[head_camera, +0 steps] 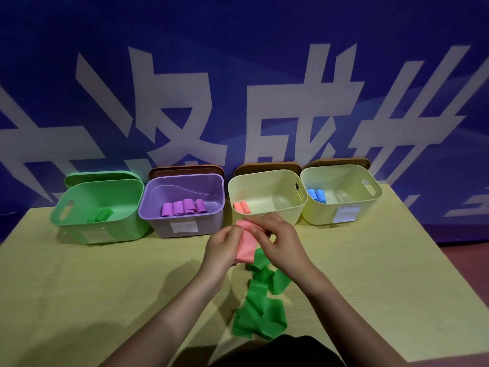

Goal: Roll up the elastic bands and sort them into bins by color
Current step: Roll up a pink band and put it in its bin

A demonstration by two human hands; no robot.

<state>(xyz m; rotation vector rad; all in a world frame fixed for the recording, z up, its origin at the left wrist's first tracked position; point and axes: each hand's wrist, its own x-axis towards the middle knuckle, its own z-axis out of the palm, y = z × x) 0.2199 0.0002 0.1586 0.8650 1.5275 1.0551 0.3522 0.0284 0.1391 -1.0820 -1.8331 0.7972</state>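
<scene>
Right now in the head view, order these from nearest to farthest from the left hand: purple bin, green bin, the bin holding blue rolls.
1. Purple bin, just up-left of the left hand.
2. Green bin, far left.
3. Bin with blue rolls, far right.

Both forearms are bare, sleeveless to the frame edge, above a dark garment (277,350).
</scene>
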